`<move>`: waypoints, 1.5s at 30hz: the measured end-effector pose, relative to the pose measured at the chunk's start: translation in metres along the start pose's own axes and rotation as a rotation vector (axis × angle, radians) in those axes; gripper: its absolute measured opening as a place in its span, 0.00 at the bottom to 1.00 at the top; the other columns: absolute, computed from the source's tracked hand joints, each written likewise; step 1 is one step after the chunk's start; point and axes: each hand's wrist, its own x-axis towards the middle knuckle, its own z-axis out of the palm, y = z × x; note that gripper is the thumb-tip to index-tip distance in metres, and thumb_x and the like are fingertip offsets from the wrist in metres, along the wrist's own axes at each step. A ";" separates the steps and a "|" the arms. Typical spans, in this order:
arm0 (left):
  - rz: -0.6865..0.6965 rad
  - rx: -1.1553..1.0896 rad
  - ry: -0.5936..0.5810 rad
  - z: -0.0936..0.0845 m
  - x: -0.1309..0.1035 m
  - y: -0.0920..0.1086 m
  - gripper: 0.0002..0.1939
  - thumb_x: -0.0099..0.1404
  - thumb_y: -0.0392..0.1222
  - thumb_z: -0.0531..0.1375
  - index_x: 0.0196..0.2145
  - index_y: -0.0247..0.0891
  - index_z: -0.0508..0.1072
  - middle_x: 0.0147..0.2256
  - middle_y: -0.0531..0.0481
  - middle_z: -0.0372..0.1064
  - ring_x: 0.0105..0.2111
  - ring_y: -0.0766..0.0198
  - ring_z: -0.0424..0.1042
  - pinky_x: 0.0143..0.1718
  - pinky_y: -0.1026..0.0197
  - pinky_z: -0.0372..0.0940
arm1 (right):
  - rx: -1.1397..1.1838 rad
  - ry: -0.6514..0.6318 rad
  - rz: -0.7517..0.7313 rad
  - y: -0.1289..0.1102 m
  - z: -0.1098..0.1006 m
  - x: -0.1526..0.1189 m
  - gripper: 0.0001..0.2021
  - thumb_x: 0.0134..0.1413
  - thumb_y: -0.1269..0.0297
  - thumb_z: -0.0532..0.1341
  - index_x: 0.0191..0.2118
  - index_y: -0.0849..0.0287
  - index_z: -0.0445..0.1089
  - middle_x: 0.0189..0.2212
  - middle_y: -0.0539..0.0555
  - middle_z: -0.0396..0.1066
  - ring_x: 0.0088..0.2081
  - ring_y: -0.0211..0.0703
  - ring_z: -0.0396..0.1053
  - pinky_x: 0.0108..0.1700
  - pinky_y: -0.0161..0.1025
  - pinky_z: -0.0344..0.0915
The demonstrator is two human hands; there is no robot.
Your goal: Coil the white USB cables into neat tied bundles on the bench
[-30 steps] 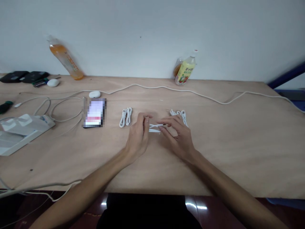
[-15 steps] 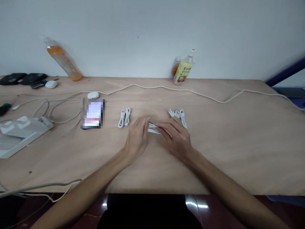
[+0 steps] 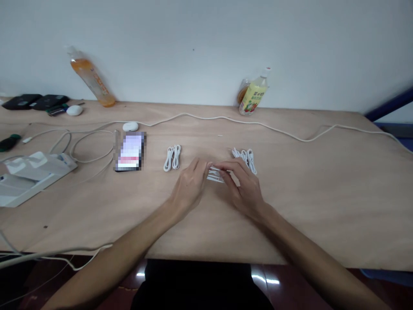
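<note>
Between my two hands a white cable [image 3: 214,175] is held in folded strands, just above the table. The fingers of my left hand [image 3: 190,183] are closed round its left end. My right hand [image 3: 243,183] pinches the strands from the right with thumb and fingertips. Part of the cable is hidden by my fingers. Left of my hands lie two coiled white cables [image 3: 172,158], side by side. Behind my right hand sit several more coiled white cables [image 3: 245,158], partly covered by it.
A phone [image 3: 130,150] and a white earbud case [image 3: 130,126] lie to the left. One long white cable [image 3: 235,121] runs across the table. By the wall stand an orange drink bottle [image 3: 93,82] and a yellow bottle [image 3: 254,95]. A white power strip [image 3: 48,184] is at far left.
The view has shifted slightly, so most things appear a little further right. My right fingers have moved along the folded strands, closer to my left fingertips.
</note>
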 end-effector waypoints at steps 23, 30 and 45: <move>-0.111 -0.277 -0.069 0.000 0.004 -0.002 0.17 0.82 0.40 0.48 0.36 0.40 0.70 0.34 0.48 0.73 0.33 0.60 0.72 0.37 0.59 0.65 | -0.027 -0.123 0.007 0.008 -0.003 0.001 0.15 0.70 0.74 0.61 0.56 0.53 0.73 0.43 0.55 0.80 0.44 0.50 0.78 0.46 0.46 0.77; -0.119 -0.249 -0.062 -0.001 0.004 0.000 0.16 0.82 0.40 0.48 0.36 0.40 0.69 0.33 0.48 0.73 0.33 0.60 0.71 0.38 0.58 0.65 | -0.057 -0.023 -0.012 0.002 -0.002 0.000 0.17 0.68 0.77 0.63 0.57 0.51 0.74 0.42 0.53 0.82 0.43 0.48 0.81 0.47 0.45 0.79; -0.108 -0.269 -0.046 0.000 0.003 0.005 0.16 0.82 0.38 0.48 0.34 0.41 0.67 0.31 0.50 0.70 0.31 0.61 0.70 0.36 0.59 0.66 | -0.077 -0.028 -0.072 0.000 0.001 -0.002 0.25 0.65 0.83 0.58 0.61 0.50 0.71 0.45 0.55 0.79 0.44 0.48 0.79 0.48 0.45 0.80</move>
